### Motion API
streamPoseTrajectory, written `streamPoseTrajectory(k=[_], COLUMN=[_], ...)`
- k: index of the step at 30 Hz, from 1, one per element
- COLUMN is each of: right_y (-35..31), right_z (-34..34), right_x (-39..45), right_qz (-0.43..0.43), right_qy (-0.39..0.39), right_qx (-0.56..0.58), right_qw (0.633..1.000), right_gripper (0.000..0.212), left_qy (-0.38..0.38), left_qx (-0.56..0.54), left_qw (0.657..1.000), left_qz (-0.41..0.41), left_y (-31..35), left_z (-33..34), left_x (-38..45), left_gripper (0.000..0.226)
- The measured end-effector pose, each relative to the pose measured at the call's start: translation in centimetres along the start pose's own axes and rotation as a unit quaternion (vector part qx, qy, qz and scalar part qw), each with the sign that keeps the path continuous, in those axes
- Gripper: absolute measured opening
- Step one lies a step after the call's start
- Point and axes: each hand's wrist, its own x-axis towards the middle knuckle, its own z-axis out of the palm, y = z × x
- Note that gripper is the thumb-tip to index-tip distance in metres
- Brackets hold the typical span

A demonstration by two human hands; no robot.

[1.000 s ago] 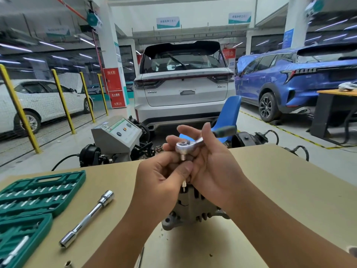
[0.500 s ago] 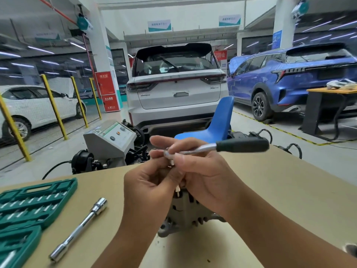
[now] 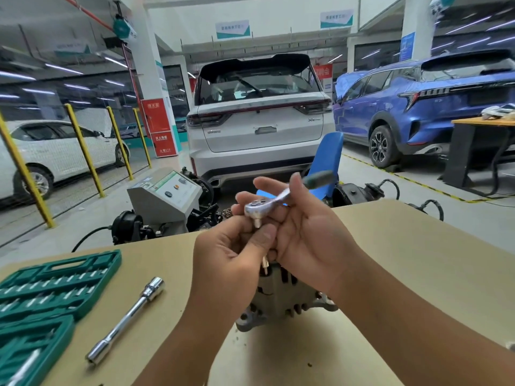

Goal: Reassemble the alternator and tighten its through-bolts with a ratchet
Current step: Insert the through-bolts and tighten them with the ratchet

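Head view: both hands, left hand (image 3: 231, 257) and right hand (image 3: 309, 235), grip ratchet (image 3: 267, 201) above alternator (image 3: 281, 296).

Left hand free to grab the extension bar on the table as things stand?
Probably not right away. The left hand is pinching the shaft under the ratchet above the alternator. The extension bar lies uncovered on the table to its left, so the path looks free once it lets go.

The white car's (image 3: 260, 126) tailgate carries a small badge that seems to read "X6". The red cabinet (image 3: 160, 126) bears Chinese characters and "119". The hanging signs (image 3: 232, 29) are too blurred to read.
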Motion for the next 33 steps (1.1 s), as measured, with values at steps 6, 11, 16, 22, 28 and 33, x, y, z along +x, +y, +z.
streamPoseTrajectory(k=[6, 11, 16, 22, 28, 33], right_y=[-0.4, 0.1, -0.1, 0.0, 0.4, 0.2], right_z=[0.48, 0.66, 0.56, 0.24, 0.54, 0.99], right_x=[-0.79, -0.35, -0.58, -0.07, -0.66, -0.58], right_qz=[-0.069, -0.02, -0.061, 0.005, -0.068, -0.03], right_qy=[-0.123, -0.017, -0.083, 0.007, -0.094, -0.045], right_qx=[-0.094, -0.045, -0.105, 0.007, -0.114, -0.079], right_qw=[0.986, 0.999, 0.989, 1.0, 0.987, 0.995], right_gripper=[0.025, 0.034, 0.018, 0.043, 0.011, 0.044], left_qy=[0.009, 0.007, 0.001, -0.009, -0.012, -0.003], left_qx=[0.001, -0.003, 0.01, -0.01, 0.018, -0.012], left_qw=[1.0, 1.0, 1.0, 1.0, 0.999, 1.0], left_qz=[0.013, -0.007, 0.014, -0.013, 0.028, 0.016], left_y=[0.27, 0.16, 0.28, 0.25, 0.46, 0.07], left_z=[-0.08, -0.18, -0.27, -0.57, -0.49, -0.61], left_x=[-0.02, 0.02, 0.07, 0.14, -0.1, -0.37], left_gripper=[0.013, 0.017, 0.015, 0.018, 0.012, 0.018])
